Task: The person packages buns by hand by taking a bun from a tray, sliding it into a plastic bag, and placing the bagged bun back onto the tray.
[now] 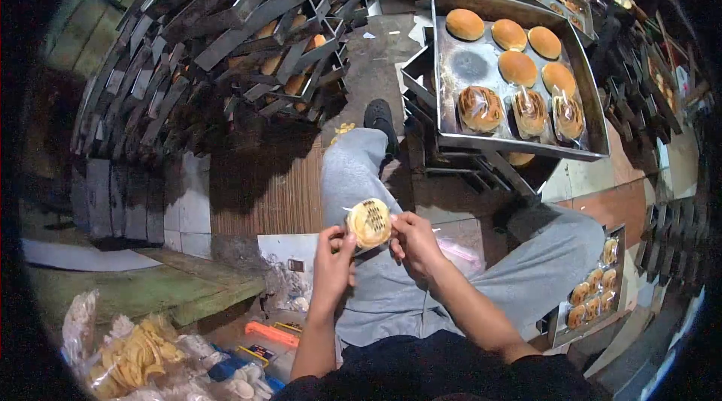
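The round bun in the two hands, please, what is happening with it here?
A seated person holds the bun, in what looks like clear wrap, between the left hand and right hand, above the lap. In the large tray ahead lie five plain buns and three swirled ones in clear plastic.

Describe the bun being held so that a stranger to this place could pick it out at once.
Find the seated person's grey trousers, then the left hand and right hand above them. The pale, round bun is held between those hands. Its patch of small dark marks sets it apart from the plain golden buns in the large tray.
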Demonstrator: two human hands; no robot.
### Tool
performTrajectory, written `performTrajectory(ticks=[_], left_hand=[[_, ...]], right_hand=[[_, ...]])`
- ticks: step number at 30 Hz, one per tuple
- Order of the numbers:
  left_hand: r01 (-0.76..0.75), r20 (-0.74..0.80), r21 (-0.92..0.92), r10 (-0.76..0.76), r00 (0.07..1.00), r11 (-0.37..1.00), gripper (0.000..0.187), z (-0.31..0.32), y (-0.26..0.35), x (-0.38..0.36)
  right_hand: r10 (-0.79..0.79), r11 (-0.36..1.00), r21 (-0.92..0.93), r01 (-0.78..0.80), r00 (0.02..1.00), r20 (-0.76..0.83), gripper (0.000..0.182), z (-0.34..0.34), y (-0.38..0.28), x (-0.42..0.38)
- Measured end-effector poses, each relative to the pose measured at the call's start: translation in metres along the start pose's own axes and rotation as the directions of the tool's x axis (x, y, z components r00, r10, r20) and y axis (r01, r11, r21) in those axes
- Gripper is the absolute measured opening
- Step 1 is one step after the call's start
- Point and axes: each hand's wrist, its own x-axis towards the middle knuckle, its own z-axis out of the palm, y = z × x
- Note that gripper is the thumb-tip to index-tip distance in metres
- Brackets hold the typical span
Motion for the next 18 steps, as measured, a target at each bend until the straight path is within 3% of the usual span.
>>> performTrajectory(ticks=[2, 3, 4, 6, 7, 8, 10, 11, 12, 14, 15, 16, 17, 18], left_hand=[[-0.069, 0.068, -0.081, 0.075, 0.995, 0.994, 0.029, 0.02, -0.007, -0.009], [-0.134, 0.12, -0.17, 0.156, 0.98, 0.976, 0.034, 0.025, -0.01, -0.01], [-0.586, 0.174, 0.367, 0.565, 0.807, 0.723, 0.043, 0.028, -0.008, -0.006], [-0.785, 0.414, 0.452, 0.68, 0.605, 0.424, 0.05, 0.046, 0.005, -0.015], [-0.879, 0.4, 0.409, 0.818, 0.413, 0.244, 0.045, 0.056, 0.004, -0.012], [-0.889, 0.403, 0.389, 0.824, 0.399, 0.24, 0.045, 0.066, 0.001, -0.012], [-0.897, 0.178, 0.173, 0.883, 0.435, 0.407, 0.039, 0.08, -0.007, -0.015], [-0.882, 0.359, 0.243, 0.807, 0.469, 0.404, 0.026, 0.084, -0.006, -0.011], [-0.885, 0.359, 0.234, 0.811, 0.463, 0.402, 0.026, 0.093, -0.026, -0.003], [-0.747, 0.709, 0.488, 0.296, 0.641, 0.451, 0.017, 0.113, -0.087, 0.018], [-0.754, 0.71, 0.479, 0.306, 0.634, 0.449, 0.017, 0.114, -0.101, 0.021], [-0.824, 0.762, 0.49, 0.319, 0.564, 0.286, 0.016, 0.115, -0.111, 0.022], [-0.869, 0.813, 0.482, 0.312, 0.492, 0.114, 0.017, 0.115, -0.116, 0.022], [-0.874, 0.818, 0.473, 0.314, 0.482, 0.11, 0.017, 0.115, -0.113, 0.021]], right_hand=[[-0.232, 0.893, -0.416, 0.171, 0.967, -0.101, 0.023, 0.005, -0.011, -0.002], [-0.185, 0.943, -0.293, 0.157, 0.98, -0.069, 0.03, 0.001, -0.023, -0.006], [-0.199, 0.941, -0.294, 0.169, 0.977, -0.078, 0.03, 0.006, -0.04, -0.014], [-0.442, 0.854, -0.235, 0.464, 0.885, 0.144, 0.045, 0.02, -0.071, -0.042], [-0.534, 0.772, -0.306, 0.557, 0.83, 0.164, 0.051, 0.027, -0.087, -0.056], [-0.617, 0.672, -0.374, 0.639, 0.762, 0.194, 0.058, 0.035, -0.103, -0.07], [-0.756, 0.499, -0.526, 0.688, 0.643, 0.123, 0.062, 0.044, -0.154, -0.094], [-0.822, 0.385, -0.619, 0.684, 0.56, 0.107, 0.061, 0.043, -0.18, -0.09], [-0.877, 0.271, -0.703, 0.657, 0.47, 0.102, 0.061, 0.043, -0.208, -0.084], [-0.837, 0.301, -0.773, 0.559, 0.544, 0.067, 0.062, 0.028, -0.269, -0.05], [-0.785, 0.381, -0.71, 0.592, 0.613, 0.089, 0.066, 0.034, -0.295, -0.035], [-0.727, 0.462, -0.644, 0.611, 0.676, 0.119, 0.071, 0.041, -0.318, -0.025], [-0.708, 0.437, -0.797, 0.417, 0.706, -0.018, 0.074, 0.049, -0.336, -0.018], [-0.695, 0.407, -0.893, 0.193, 0.7, -0.165, 0.077, 0.054, -0.346, -0.014]])
